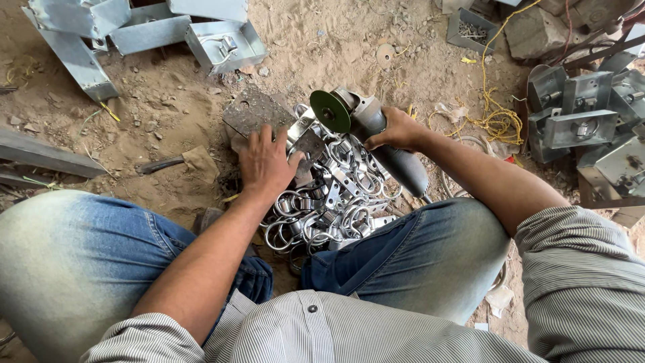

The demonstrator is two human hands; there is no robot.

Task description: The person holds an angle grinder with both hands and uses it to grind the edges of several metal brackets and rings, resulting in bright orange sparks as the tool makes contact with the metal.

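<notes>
Grinder over a heap of metal clamps, left hand steadying a flat piece.

The left hand (267,163) lies flat, fingers spread, pressing a small metal plate (306,144) on the pile of clamps (329,208). Just right of it, the right hand (396,129) is wrapped around an angle grinder (376,131), green disc (330,111) pointing far-left, body running near-right. Sandy ground (168,101) lies all around, with steel brackets (578,121) to the right.

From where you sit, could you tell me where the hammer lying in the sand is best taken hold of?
Take the hammer by its dark handle, coming from the left. The handle lies flat on the sand and points left, bare along its length. The head end lies to the right, close to the left hand, and is wrapped or caked with something tan.
</notes>
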